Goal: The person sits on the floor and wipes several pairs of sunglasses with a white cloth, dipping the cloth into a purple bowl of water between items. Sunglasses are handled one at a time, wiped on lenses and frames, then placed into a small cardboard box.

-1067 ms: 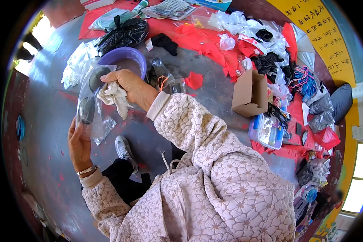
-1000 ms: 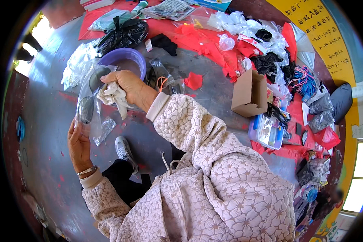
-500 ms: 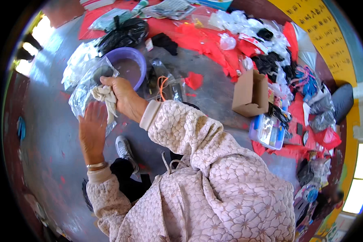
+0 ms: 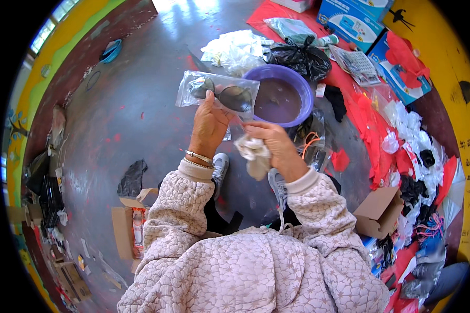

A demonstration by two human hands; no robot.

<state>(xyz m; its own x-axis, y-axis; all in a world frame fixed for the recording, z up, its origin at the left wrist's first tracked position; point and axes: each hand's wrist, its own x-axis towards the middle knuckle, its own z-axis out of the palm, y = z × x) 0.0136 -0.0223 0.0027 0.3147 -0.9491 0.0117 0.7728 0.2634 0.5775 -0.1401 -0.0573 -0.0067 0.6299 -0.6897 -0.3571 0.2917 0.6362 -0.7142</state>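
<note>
My left hand [image 4: 210, 124] holds up a clear plastic bag [image 4: 216, 94] with a pair of dark sunglasses [image 4: 225, 95] inside it. My right hand [image 4: 274, 147] is closed around a crumpled whitish cloth [image 4: 253, 154] and its fingers touch the bag's lower right corner. A purple plastic basin [image 4: 283, 95] sits on the floor just beyond the bag. Bracelets circle my left wrist [image 4: 196, 158]. Both sleeves are pale pink and quilted.
A black plastic bag [image 4: 301, 56] and white bags [image 4: 234, 49] lie beyond the basin. Red sheets, blue boxes [image 4: 349, 20] and packets crowd the right side. Open cardboard boxes stand at the right [image 4: 377, 211] and lower left [image 4: 126, 225]. Grey floor spreads to the left.
The view has swung, so the bag and basin now sit at the centre top. My left hand has risen and holds the bag flat; the cloth in my right hand has come below the bag.
</note>
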